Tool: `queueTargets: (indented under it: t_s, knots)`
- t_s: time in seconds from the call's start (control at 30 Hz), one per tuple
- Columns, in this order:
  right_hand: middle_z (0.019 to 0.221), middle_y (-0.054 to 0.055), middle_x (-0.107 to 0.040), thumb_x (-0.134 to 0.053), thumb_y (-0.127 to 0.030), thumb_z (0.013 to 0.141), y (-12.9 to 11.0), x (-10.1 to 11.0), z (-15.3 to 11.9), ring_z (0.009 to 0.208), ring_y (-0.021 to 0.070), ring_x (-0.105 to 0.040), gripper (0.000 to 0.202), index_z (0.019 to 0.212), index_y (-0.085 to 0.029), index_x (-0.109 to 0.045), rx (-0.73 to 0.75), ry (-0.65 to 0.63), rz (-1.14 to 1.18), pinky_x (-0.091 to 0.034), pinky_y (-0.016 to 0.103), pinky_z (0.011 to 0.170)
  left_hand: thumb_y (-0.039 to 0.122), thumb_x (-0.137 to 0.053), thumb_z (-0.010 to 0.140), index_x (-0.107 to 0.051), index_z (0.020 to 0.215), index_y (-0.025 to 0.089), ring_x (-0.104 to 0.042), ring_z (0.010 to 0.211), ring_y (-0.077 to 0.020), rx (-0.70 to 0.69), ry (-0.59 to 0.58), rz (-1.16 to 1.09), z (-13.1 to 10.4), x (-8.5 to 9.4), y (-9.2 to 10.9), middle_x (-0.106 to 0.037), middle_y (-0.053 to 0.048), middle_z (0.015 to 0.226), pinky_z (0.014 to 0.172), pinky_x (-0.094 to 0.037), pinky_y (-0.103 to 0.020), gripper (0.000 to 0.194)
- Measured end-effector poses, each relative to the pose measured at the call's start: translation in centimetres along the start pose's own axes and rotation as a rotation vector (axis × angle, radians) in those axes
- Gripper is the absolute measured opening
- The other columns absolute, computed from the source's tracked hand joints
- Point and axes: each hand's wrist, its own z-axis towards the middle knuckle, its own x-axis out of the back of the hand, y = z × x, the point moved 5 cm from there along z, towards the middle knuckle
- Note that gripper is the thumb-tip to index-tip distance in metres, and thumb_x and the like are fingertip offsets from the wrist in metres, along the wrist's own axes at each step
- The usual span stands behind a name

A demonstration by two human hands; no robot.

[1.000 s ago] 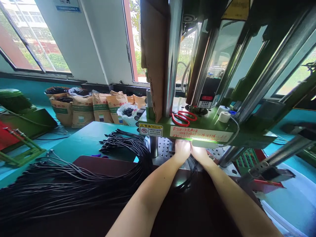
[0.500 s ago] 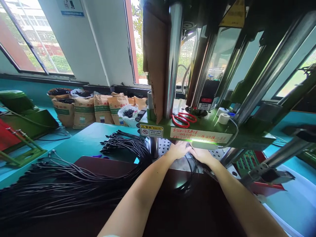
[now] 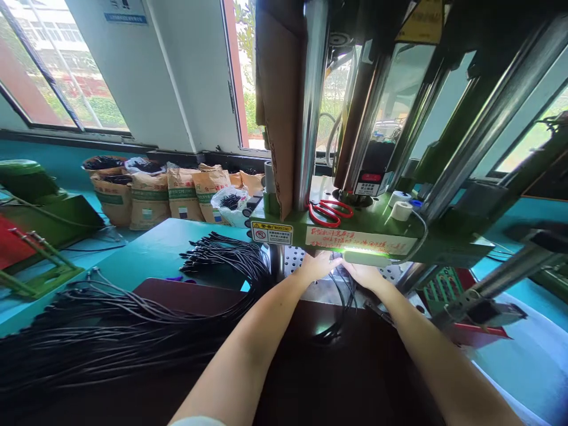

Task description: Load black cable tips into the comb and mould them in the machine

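Observation:
My left hand (image 3: 316, 267) reaches beneath the green press plate (image 3: 284, 223), above a metal mould surface. Its visible fingers are bent and close together, angled toward the other hand. Beside it on the right is my right hand (image 3: 362, 276), its fingers also closed and turned inward. The lamp and the plate's lower edge cover part of the fingertips, so what they grip cannot be made out. Several thin black cables (image 3: 344, 296) come out between the two hands and hang down onto the dark brown table (image 3: 306, 378).
A large bundle of black cables (image 3: 133, 331) spreads over the left side. Red-handled scissors (image 3: 331, 213) and white rolls (image 3: 401, 210) lie on the press. A lit lamp (image 3: 366, 258) sits at its front edge. Steel columns (image 3: 313, 112) rise around it; paper sacks (image 3: 185, 192) line the wall.
My left hand has shifted slightly left and the fingertips of both hands sit a little farther under the plate and lamp. The view has tilted very slightly; the cables hang much as before.

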Motion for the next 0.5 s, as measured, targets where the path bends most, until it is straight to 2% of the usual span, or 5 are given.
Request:
queueTargets:
  t_s: [0.1,0.23,0.33,0.5]
  knots:
    - [0.101,0.008,-0.062,-0.027,-0.041,0.091,0.5,0.3,-0.6,0.103,0.0208,-0.052,0.042,0.097,-0.017,-0.062,0.013,-0.001,0.015,-0.031,0.035,0.096,0.057,-0.031,0.083,-0.047,0.119,0.018,-0.044,0.113,-0.0217,-0.021,0.017,0.030,-0.2,-0.2,-1.1,-0.051,-0.009,0.120,0.093,-0.033,-0.033,0.055]
    - [0.104,0.010,-0.062,-0.027,-0.042,0.091,0.8,0.1,-0.7,0.106,0.0216,-0.050,0.043,0.096,-0.016,-0.062,0.007,-0.005,0.034,-0.030,0.037,0.098,0.057,-0.026,0.085,-0.045,0.121,0.020,-0.044,0.112,-0.0214,-0.005,0.051,0.095,0.0,-0.9,-1.9,-0.053,-0.009,0.116,0.095,-0.031,-0.037,0.055]
    - [0.105,0.010,-0.061,-0.029,-0.042,0.090,0.9,-0.2,-0.5,0.107,0.0218,-0.050,0.042,0.096,-0.017,-0.062,-0.014,0.008,0.053,-0.030,0.038,0.098,0.057,-0.026,0.085,-0.045,0.121,0.019,-0.045,0.111,-0.0222,0.010,0.058,0.101,0.1,-1.0,-1.8,-0.054,-0.010,0.114,0.095,-0.030,-0.039,0.055]
    - [0.108,0.010,-0.059,-0.033,-0.041,0.089,0.9,0.2,0.1,0.107,0.0215,-0.049,0.037,0.094,-0.017,-0.062,-0.016,0.061,0.094,-0.032,0.039,0.097,0.054,-0.029,0.085,-0.051,0.114,0.014,-0.048,0.107,-0.0251,0.003,0.076,0.096,-0.2,-0.2,-0.5,-0.054,-0.013,0.113,0.092,-0.034,-0.042,0.053]
